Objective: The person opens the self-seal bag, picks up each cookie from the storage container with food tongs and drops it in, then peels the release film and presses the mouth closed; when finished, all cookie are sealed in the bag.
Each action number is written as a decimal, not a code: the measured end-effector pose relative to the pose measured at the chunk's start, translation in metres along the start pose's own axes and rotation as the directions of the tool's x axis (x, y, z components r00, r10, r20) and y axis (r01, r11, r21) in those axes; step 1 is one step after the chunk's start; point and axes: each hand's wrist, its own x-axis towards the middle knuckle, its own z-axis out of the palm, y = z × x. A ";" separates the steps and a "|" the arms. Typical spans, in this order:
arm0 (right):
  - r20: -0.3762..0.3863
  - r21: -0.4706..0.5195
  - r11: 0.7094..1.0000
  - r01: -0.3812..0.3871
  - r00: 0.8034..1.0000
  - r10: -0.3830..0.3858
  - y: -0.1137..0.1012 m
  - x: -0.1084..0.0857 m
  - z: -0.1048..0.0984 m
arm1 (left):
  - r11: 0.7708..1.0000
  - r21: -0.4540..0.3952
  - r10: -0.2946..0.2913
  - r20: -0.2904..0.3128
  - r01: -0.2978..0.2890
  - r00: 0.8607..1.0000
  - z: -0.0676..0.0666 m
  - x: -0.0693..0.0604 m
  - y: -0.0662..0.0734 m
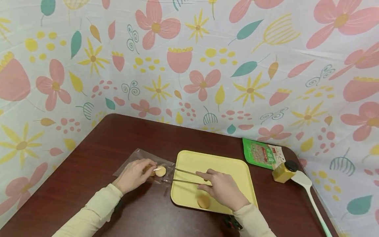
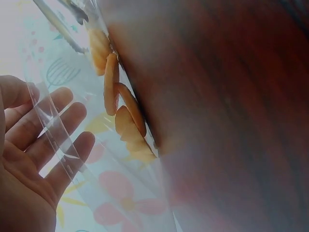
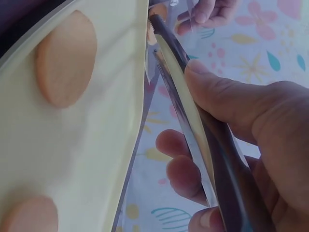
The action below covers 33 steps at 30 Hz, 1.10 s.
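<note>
A clear plastic bag (image 1: 130, 162) with several round cookies (image 1: 161, 171) lies left of the yellow tray (image 1: 213, 159). My left hand (image 1: 134, 174) holds the bag's film between thumb and fingers; in the left wrist view the hand (image 2: 43, 140) is beside the row of cookies (image 2: 111, 84). My right hand (image 1: 222, 189) grips metal tongs (image 1: 186, 171) over the tray, their arms apart and tips at the bag's mouth. In the right wrist view, the tongs (image 3: 193, 111) reach past the tray's rim, and two cookies (image 3: 67, 58) lie on the tray.
At the back right are a green food packet (image 1: 259, 153), a yellow jar with a black lid (image 1: 284, 171) and a white spatula (image 1: 303, 179). A dark object (image 1: 232, 222) is partly hidden by the right sleeve. Patterned cloth (image 1: 189, 65) hangs behind the table.
</note>
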 end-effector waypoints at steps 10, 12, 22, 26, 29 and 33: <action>-0.041 0.000 1.000 -0.013 0.999 0.013 0.007 -0.019 -0.009 | 1.000 -0.018 -0.003 0.003 0.003 1.000 -0.001 0.000 0.003; -0.038 0.007 1.000 -0.028 0.999 0.028 0.008 -0.023 -0.013 | 1.000 -0.017 -0.002 0.002 0.002 1.000 0.000 -0.001 0.003; -0.026 0.002 0.985 -0.174 0.984 0.174 0.021 -0.046 -0.035 | 1.000 -0.024 0.004 -0.004 -0.004 1.000 -0.001 0.000 0.003; -0.050 -0.002 0.975 -0.220 0.974 0.220 0.027 -0.060 -0.039 | 1.000 -0.021 0.003 -0.004 -0.004 1.000 -0.001 0.000 0.003; -0.064 -0.011 0.969 -0.246 0.967 0.245 0.032 -0.069 -0.042 | 1.000 -0.014 0.007 -0.003 -0.007 1.000 0.000 0.000 0.002; -0.049 -0.007 0.949 -0.315 0.948 0.314 0.037 -0.081 -0.047 | 1.000 -0.015 0.012 -0.008 -0.012 1.000 0.000 0.000 0.002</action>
